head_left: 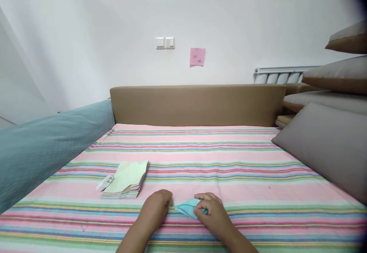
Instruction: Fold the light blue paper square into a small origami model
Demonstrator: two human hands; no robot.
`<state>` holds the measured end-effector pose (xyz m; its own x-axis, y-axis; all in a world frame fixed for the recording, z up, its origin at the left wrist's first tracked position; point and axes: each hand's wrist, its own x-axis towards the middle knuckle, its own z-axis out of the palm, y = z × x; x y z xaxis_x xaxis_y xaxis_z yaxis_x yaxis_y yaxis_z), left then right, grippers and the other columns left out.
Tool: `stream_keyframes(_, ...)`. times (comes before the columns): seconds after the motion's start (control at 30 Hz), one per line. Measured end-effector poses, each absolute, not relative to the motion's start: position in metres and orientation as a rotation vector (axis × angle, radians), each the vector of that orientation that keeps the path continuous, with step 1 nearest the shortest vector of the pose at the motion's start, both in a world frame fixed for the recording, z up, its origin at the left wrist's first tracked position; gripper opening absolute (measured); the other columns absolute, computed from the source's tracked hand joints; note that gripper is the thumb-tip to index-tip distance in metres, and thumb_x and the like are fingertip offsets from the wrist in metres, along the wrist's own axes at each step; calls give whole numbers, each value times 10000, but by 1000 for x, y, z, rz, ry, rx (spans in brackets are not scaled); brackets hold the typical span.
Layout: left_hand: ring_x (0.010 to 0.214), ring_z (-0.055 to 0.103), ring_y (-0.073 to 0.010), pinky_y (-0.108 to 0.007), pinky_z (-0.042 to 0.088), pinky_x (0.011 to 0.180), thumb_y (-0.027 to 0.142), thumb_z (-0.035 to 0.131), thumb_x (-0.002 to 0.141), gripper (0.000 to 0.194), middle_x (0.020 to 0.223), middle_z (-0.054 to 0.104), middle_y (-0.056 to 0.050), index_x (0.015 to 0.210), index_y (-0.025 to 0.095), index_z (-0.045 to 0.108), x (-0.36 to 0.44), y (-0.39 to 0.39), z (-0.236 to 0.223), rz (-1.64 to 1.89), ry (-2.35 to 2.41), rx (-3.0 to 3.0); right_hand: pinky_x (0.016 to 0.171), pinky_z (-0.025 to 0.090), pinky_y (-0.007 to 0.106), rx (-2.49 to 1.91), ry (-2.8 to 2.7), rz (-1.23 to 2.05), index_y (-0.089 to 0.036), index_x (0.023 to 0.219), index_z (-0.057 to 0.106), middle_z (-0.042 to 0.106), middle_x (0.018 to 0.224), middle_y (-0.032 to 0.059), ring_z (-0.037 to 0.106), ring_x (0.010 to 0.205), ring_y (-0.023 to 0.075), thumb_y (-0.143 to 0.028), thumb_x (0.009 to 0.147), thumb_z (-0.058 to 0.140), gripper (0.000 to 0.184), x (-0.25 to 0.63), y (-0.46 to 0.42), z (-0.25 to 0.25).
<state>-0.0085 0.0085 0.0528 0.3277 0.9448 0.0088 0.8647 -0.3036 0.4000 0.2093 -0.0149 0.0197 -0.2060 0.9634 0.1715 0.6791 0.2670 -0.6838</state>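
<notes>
A folded piece of light blue paper [187, 208] lies on the striped sheet, its pointed end toward the left. My right hand [211, 210] pinches its right side between thumb and fingers. Just left of the point, my left hand [158, 206] hovers low over the sheet, apart from the paper. Its fingers curl downward, slightly blurred and mostly hidden behind the back of the hand. Farther left rests a stack of coloured paper sheets [129, 174], pale green on top with uneven edges. A small white device [105, 183] touches the stack's left side.
The pink striped sheet [200, 155] covers the bed up to a brown backrest [197, 105]. A blue-green covered side [57, 134] bounds the left. Grey and brown cushions [329, 146] pile up at right. A pink note [197, 57] and switches [165, 43] are on the wall.
</notes>
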Motion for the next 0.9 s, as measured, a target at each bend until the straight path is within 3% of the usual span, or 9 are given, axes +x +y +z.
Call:
stream_keyframes(0.1, 1145, 507, -232, -383, 379, 970, 54, 402, 759, 375, 1244, 561, -74, 1021, 202, 625, -2, -8, 41, 575, 1710, 2449, 914, 345, 407, -1476, -1976, 629, -278, 658, 690, 654, 1083, -5, 537, 1031, 220, -281, 752, 523, 192, 209, -14, 18)
stream_keyframes(0.2, 1238, 420, -272, -468, 257, 1064, 165, 482, 809, 441, 1322, 500, -42, 1239, 262, 507, 16, -27, 9, 652, 1358, 2893, 910, 351, 398, -1466, -1979, 608, -281, 670, 696, 659, 1069, -2, 540, 1030, 215, -280, 755, 525, 191, 210, -14, 16)
stream_keyframes(0.3, 1224, 423, -337, -463, 330, 1013, 498, 598, 766, 781, 1365, 439, -107, 1406, 192, 271, 30, -39, -24, 577, 1163, 3102, 914, 352, 400, -1464, -1979, 593, -284, 699, 704, 657, 1079, 4, 539, 1038, 217, -278, 759, 526, 188, 211, -14, 15)
stream_keyframes(0.37, 1218, 433, -327, -431, 329, 1012, 616, 546, 764, 887, 1366, 435, -110, 1438, 187, 160, 31, -40, -38, 546, 1192, 3149, 922, 352, 403, -1455, -1979, 600, -287, 716, 706, 654, 1086, 7, 537, 1048, 218, -289, 764, 527, 186, 212, -14, 15)
stream_keyframes(0.5, 1215, 443, -301, -394, 309, 1020, 648, 444, 809, 875, 1367, 429, -111, 1447, 176, 74, 24, -38, -45, 577, 1216, 3202, 932, 355, 393, -1421, -1970, 634, -275, 730, 696, 648, 1092, 19, 539, 1060, 220, -306, 744, 551, 148, 213, -14, 13)
stream_keyframes(0.67, 1219, 434, -311, -405, 344, 993, 701, 441, 772, 981, 1366, 421, -126, 1441, 145, -12, 22, -37, -42, 544, 1205, 3226, 909, 381, 375, -1384, -1915, 644, -228, 741, 611, 645, 1071, 46, 541, 1054, 226, -258, 693, 549, 84, 215, -13, 9)
stream_keyframes(0.77, 1235, 413, -319, -420, 342, 997, 699, 456, 766, 973, 1377, 406, -122, 1443, 162, 8, 23, -37, -42, 479, 1213, 3192, 912, 382, 372, -1393, -1915, 587, -216, 830, 589, 611, 1137, 60, 521, 1082, 225, -215, 674, 539, 164, 216, -14, 9)
stream_keyframes(0.9, 1253, 383, -332, -442, 326, 1018, 663, 537, 745, 929, 1392, 393, -106, 1439, 185, 146, 22, -36, -35, 425, 1152, 3143, 1014, 247, 460, -1303, -2142, 403, -275, 1104, 572, 577, 1231, 19, 445, 1177, 236, -195, 755, 496, 366, 214, -18, 10)
